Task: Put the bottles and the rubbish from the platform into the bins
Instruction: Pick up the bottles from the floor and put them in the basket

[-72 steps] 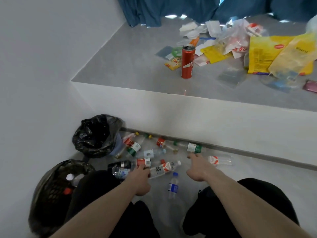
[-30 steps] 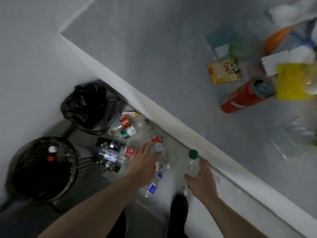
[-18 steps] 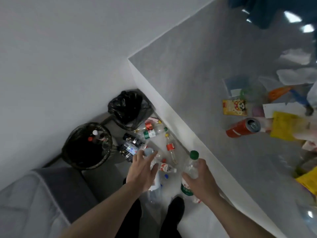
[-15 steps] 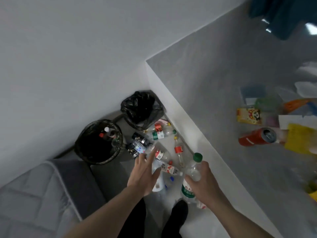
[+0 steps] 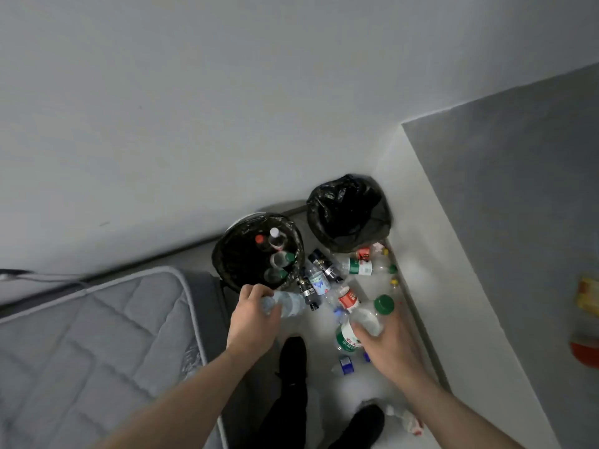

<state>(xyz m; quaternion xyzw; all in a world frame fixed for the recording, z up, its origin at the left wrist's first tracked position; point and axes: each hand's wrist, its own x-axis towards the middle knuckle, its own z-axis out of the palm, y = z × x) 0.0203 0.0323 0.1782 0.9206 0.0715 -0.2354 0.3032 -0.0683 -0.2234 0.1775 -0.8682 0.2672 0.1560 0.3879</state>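
Observation:
My left hand (image 5: 252, 319) grips a clear plastic bottle (image 5: 288, 303) lying sideways, just in front of the near bin (image 5: 227, 257), a black-lined mesh bin holding several bottles. My right hand (image 5: 387, 348) holds a clear bottle with a green cap (image 5: 364, 322) and green label, cap pointing up. Several more bottles (image 5: 337, 277) lie scattered on the floor between the bins and the platform's white side. A second bin (image 5: 348, 212) with a black liner stands in the corner.
The grey platform (image 5: 518, 196) rises on the right, with a yellow packet (image 5: 588, 294) and a red can (image 5: 586, 351) at the frame edge. A grey quilted mattress (image 5: 97, 345) lies on the left. My dark shoes (image 5: 293, 354) stand among loose bottles.
My left hand has closed round a clear bottle and moved left toward the near bin. My right hand still holds the green-capped bottle. The view swung left, away from the platform rubbish.

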